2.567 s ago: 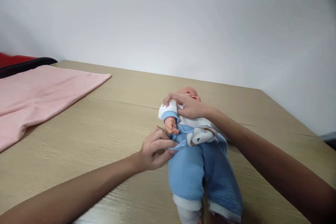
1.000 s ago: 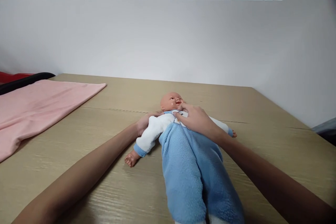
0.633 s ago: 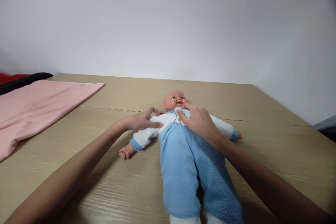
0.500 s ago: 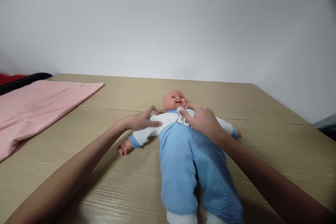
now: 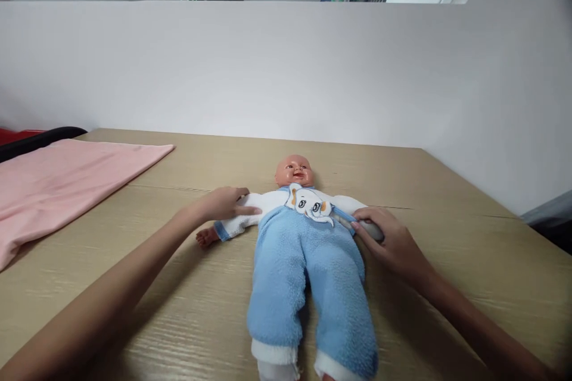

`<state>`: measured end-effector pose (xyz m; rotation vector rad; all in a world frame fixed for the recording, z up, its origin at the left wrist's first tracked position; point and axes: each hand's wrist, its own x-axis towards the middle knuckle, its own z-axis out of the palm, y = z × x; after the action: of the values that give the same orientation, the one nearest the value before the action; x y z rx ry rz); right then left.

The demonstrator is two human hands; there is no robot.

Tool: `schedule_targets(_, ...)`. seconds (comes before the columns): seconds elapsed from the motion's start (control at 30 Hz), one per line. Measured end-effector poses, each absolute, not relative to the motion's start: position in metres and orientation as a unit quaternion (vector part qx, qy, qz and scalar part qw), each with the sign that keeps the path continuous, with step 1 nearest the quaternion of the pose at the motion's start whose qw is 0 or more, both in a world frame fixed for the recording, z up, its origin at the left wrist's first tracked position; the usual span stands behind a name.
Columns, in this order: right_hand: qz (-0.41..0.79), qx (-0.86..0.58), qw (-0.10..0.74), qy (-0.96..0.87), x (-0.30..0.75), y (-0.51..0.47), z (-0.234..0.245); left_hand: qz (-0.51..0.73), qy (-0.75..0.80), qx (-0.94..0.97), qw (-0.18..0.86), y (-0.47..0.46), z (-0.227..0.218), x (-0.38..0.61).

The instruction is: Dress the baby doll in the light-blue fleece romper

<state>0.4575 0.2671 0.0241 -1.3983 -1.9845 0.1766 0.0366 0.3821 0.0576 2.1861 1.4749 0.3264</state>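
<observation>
A baby doll [image 5: 295,171] lies on its back on the table, head towards the far side, arms spread. It wears a fleecy blue and white outfit [image 5: 286,256] with an elephant patch [image 5: 308,202] on the chest. My left hand [image 5: 223,203] is closed round the white sleeve [image 5: 263,201] on the doll's left-of-view arm, thumb on top. Between the thumb and fingers of my right hand [image 5: 388,241] is the blue edge of the outfit, pulled outward at the doll's side. The doll's hand on that side is hidden behind mine.
A pink cloth [image 5: 80,184] lies on the left of the wooden table [image 5: 179,309], beside a black-rimmed red object [image 5: 27,140]. A white partition [image 5: 268,71] rises behind the table. Something dark grey [image 5: 552,220] stands off the right edge.
My right hand has moved from the doll's chest to the right side, pulling the outfit's edge and uncovering the elephant patch. My left hand stays at the sleeve. The view has tilted up slightly.
</observation>
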Motion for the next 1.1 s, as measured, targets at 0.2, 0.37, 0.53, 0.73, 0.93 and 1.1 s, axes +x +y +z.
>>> schedule_targets(0.2,-0.061,-0.521,0.317,-0.790,0.496,0.253,-0.001,0.101,0.526,0.834,0.131,0.358,0.092,0.029)
schedule_targets(0.37,0.042,-0.553,0.294,-0.778,0.529,0.256,-0.003,0.277,0.331,0.893,0.123,0.330,0.097,0.126)
schedule_targets(0.53,0.133,-0.569,0.299,-0.754,0.541,0.254,0.004,0.280,0.249,0.910,0.179,0.347,0.075,0.215)
schedule_targets(0.73,0.245,-0.557,0.470,-0.640,0.526,0.254,0.019,0.212,0.218,0.941,0.148,0.364,0.057,0.229)
schedule_targets(0.93,0.246,-0.505,0.548,-0.619,0.478,0.286,0.047,0.285,0.081,0.929,0.220,0.353,0.071,0.217)
schedule_targets(1.1,0.172,-0.455,0.483,-0.728,0.437,0.290,0.049,0.343,0.053,0.896,0.278,0.349,0.077,0.212)
